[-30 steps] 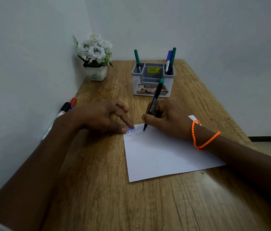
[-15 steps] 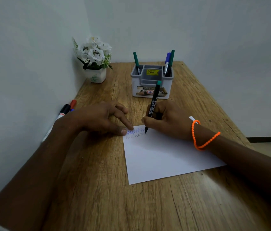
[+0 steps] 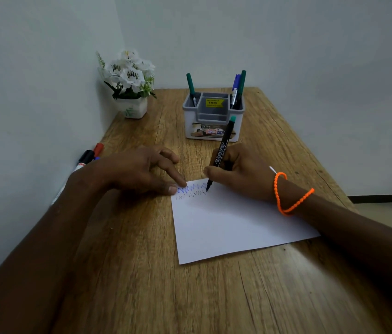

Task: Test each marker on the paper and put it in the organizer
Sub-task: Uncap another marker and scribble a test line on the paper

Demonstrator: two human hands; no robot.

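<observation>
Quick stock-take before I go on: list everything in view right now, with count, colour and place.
paper: one, white, table centre, blue and dark zigzags at its far-left corner
held marker: one, black with green end, tip on paper
organizer: one, grey and white, far centre
markers in organizer: three; green left slot, blue and green right slot
loose markers: at least three, by the left wall, black, red and a bit of blue showing
flower pot: one, white flowers, far-left corner
table: one, brown wood
bracelet: one, orange, right wrist
left hand: fingers pressing paper corner
right hand: grip on held marker
</observation>
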